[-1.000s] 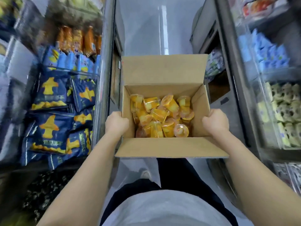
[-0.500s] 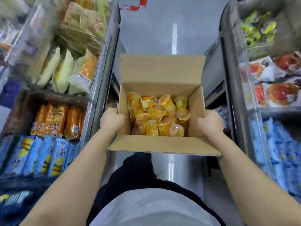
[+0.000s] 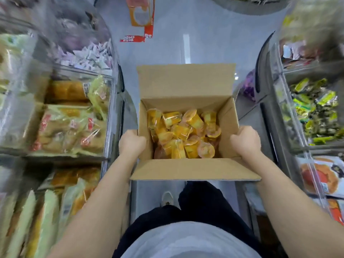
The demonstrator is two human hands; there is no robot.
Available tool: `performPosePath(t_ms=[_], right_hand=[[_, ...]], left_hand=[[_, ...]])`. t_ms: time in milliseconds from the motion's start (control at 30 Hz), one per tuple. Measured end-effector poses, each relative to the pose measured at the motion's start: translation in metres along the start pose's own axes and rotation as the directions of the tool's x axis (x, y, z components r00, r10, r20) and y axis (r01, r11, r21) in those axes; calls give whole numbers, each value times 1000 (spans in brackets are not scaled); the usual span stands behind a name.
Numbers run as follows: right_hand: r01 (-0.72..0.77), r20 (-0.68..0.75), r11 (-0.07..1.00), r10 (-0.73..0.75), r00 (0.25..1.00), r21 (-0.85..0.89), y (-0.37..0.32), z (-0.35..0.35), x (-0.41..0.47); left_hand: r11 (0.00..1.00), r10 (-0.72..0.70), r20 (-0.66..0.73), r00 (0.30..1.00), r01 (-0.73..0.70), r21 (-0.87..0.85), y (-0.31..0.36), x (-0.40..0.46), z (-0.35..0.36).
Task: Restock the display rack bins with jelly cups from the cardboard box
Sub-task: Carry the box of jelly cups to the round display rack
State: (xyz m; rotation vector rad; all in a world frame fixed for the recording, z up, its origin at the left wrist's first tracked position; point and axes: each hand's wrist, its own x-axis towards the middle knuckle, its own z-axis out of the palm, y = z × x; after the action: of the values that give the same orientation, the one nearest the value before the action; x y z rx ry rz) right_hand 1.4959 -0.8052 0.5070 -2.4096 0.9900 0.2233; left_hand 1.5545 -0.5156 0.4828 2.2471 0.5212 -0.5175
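Between the gripping left hand (image 3: 132, 142) and right hand (image 3: 245, 140) hangs the cardboard box (image 3: 186, 84) of jelly cups (image 3: 183, 134)

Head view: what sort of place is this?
Most likely a shop aisle: clear display bins of packaged snacks line both sides, and both hands, left hand and right hand, carry an open cardboard box of jelly cups.
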Motion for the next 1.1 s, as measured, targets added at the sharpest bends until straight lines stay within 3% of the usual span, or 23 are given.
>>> performPosePath(t_ms=[300,533,867,1100], right_hand=[[71,144,996,-62,988,-55,-132,4,229],[126,173,991,-117,978,-42,-255,-27,387],[194,161,974,-175,971,-113,-464,-1,593],[358,257,920,-311,915,-162,-641,24,703]], left_hand=[[996,-91,-94,991,93,11,151,189,3],[991,-124,-110,986,118,-54,272,318,-12],[983,-173,-71,982,168,-77,382,562,-62],[914,-333,-169,928,273,-301,436,682,-126]])
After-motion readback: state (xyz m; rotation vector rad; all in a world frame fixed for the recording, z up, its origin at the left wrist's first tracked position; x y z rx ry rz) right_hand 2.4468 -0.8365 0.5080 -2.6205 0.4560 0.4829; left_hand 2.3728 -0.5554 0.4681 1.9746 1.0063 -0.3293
